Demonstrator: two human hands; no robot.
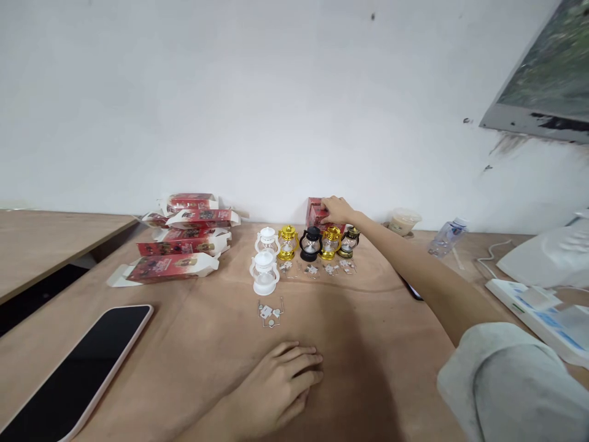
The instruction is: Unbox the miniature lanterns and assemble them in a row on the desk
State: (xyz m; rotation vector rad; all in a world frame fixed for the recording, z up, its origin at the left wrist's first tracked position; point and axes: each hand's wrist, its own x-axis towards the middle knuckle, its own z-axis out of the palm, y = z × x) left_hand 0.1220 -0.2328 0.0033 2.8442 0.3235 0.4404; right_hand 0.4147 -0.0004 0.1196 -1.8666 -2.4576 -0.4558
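Six miniature lanterns stand in a cluster on the tabletop (368, 344), just this side of the right hand (338, 210), whose fingers (327, 204) curl closed around the top of a red box (315, 215) at the wall. Directly below those fingers sit a black lantern (311, 244) and a gold lantern (330, 242). The left hand (276, 387) lies flat, fingers loosely spread and holding nothing, small metal parts (270, 313) just beyond its fingertips. Flattened red cartons (177, 245) lie well off to the left.
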